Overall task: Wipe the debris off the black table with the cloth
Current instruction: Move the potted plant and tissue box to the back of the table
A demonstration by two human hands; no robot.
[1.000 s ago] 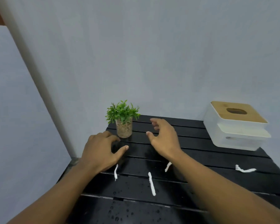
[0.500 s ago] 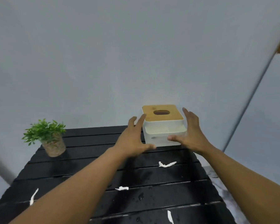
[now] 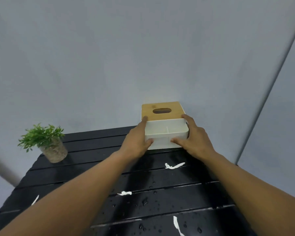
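Observation:
The black slatted table [image 3: 85, 169] is wet with droplets and strewn with several white scraps, one [image 3: 174, 166] just in front of the box, one [image 3: 125, 193] mid-table, one [image 3: 177, 224] near the front. A white tissue box [image 3: 167, 133] with a wooden lid stands at the table's far right edge by the wall. My left hand [image 3: 136, 142] clasps its left side and my right hand [image 3: 193, 140] its right side, thumbs on the front face. No cloth is in view.
A small green plant in a speckled pot [image 3: 53, 149] stands at the table's far left corner. A grey wall rises right behind the table. Another white scrap [image 3: 35, 200] lies near the left edge.
My view swung right from the plant to the tissue box. Both hands left the plant area, reached the box, and now close on its two sides.

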